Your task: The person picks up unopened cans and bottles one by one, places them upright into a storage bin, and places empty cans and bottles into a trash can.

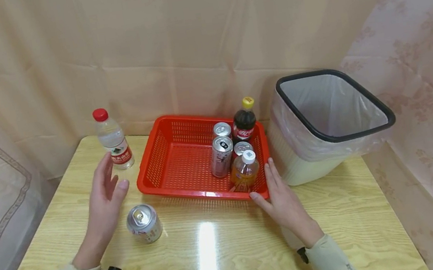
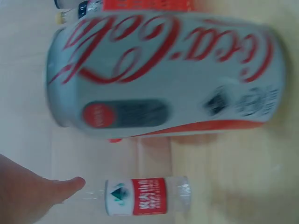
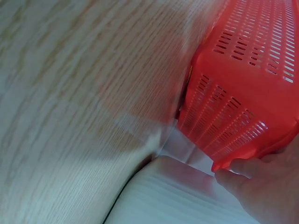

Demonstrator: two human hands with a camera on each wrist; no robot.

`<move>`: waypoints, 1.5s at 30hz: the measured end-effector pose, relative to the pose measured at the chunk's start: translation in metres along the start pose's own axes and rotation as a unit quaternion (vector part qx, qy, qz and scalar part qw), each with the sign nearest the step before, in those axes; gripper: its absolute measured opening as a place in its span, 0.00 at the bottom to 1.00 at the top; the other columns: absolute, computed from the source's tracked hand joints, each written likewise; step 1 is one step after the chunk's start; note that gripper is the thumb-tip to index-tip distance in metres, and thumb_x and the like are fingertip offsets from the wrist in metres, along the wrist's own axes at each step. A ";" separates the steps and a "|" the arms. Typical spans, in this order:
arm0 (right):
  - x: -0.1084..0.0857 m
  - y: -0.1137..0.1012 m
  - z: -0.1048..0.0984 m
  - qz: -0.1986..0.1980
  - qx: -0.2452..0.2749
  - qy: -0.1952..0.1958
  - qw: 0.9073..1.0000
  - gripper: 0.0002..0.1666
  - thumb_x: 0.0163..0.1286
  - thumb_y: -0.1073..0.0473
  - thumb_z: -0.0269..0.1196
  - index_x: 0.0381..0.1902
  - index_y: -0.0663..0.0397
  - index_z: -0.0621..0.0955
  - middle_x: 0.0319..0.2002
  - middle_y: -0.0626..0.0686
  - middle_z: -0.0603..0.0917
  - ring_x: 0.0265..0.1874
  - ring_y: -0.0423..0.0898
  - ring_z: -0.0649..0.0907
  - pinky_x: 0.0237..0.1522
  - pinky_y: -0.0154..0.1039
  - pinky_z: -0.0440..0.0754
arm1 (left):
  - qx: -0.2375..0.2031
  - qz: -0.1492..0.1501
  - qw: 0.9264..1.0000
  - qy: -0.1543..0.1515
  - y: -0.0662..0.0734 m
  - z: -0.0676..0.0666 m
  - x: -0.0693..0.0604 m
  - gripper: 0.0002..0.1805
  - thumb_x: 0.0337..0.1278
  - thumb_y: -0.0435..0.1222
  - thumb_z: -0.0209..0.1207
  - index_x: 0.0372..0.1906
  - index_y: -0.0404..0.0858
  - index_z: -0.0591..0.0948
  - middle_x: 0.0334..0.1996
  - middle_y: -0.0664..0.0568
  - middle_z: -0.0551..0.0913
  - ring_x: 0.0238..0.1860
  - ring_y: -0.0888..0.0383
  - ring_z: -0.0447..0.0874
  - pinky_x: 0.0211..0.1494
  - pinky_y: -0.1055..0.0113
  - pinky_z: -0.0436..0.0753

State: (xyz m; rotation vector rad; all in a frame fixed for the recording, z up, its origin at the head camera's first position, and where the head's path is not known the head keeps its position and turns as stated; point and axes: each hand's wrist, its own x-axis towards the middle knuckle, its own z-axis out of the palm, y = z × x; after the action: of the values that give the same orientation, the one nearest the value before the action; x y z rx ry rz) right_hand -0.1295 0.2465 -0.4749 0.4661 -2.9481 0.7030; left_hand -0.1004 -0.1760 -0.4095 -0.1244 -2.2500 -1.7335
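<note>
My left hand (image 1: 103,195), fingers apart, hovers between a clear water bottle (image 1: 117,141) with a red cap and a silver Coca-Cola can (image 1: 145,224), holding neither. In the left wrist view, the can (image 2: 163,70) looms large, while the bottle (image 2: 147,196) lies beyond the thumb. At the front right corner of a red plastic basket (image 1: 192,194), my right hand (image 1: 284,202) rests against the rim with its fingers fairly straight. The right wrist view shows fingertips touching the basket (image 3: 261,98) edge. Inside stand several drinks, including a cola bottle (image 1: 243,123), an orange-drink bottle (image 1: 244,175) and a pinkish can (image 1: 221,158).
A cream trash bin (image 1: 306,163) with a black rim and plastic liner stands right of the basket, close to my right hand. A beige curtain (image 1: 168,43) hangs behind the wooden table (image 1: 252,252).
</note>
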 end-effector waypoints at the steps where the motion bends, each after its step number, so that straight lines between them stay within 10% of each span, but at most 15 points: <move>1: 0.000 0.000 0.000 0.000 0.000 0.000 1.000 0.58 0.76 0.33 0.58 0.82 0.68 0.48 0.84 0.62 0.41 0.79 0.64 0.57 0.74 0.60 0.63 | -0.002 -0.004 1.000 0.001 -0.002 0.000 -0.003 0.40 0.76 0.38 0.55 0.84 0.47 0.50 0.83 0.47 0.51 0.82 0.44 0.47 0.80 0.63 0.59; 20: 0.002 0.000 0.001 -0.003 0.001 0.004 1.000 0.58 0.76 0.32 0.57 0.82 0.68 0.49 0.83 0.63 0.43 0.79 0.65 0.57 0.74 0.61 0.64 | -0.004 -0.026 0.999 -0.042 -0.051 0.017 -0.053 0.61 0.58 0.33 0.67 0.85 0.54 0.39 0.85 0.48 0.37 0.83 0.43 0.33 0.78 0.76 0.47; 26: 0.001 0.000 0.001 0.005 0.001 -0.004 1.000 0.59 0.76 0.30 0.55 0.82 0.66 0.49 0.84 0.62 0.41 0.79 0.64 0.57 0.73 0.62 0.64 | 0.013 -0.043 0.997 -0.065 -0.059 0.023 -0.058 0.65 0.51 0.30 0.73 0.85 0.54 0.41 0.84 0.46 0.41 0.82 0.37 0.39 0.82 0.56 0.49; 32: 0.000 0.001 0.000 0.011 0.001 -0.010 1.000 0.59 0.76 0.29 0.54 0.83 0.65 0.47 0.84 0.60 0.40 0.79 0.64 0.57 0.73 0.61 0.64 | 0.070 -0.067 0.994 -0.057 -0.061 0.026 -0.059 0.68 0.49 0.35 0.78 0.85 0.52 0.41 0.83 0.42 0.51 0.79 0.36 0.53 0.70 0.82 0.57; 45: 0.000 -0.001 -0.001 0.015 0.004 -0.012 1.000 0.59 0.76 0.30 0.55 0.83 0.64 0.47 0.84 0.60 0.39 0.79 0.64 0.57 0.73 0.62 0.64 | 0.156 -0.051 0.986 0.010 -0.063 0.036 -0.064 0.38 0.48 0.37 0.79 0.64 0.35 0.76 0.55 0.43 0.86 0.50 0.58 0.82 0.48 0.79 0.75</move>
State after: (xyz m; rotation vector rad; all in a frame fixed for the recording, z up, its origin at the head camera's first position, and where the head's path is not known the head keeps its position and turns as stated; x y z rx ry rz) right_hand -0.1291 0.2464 -0.4736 0.4362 -2.9825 0.7168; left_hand -0.0616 -0.1518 -0.4949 0.0782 -2.5176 -1.3966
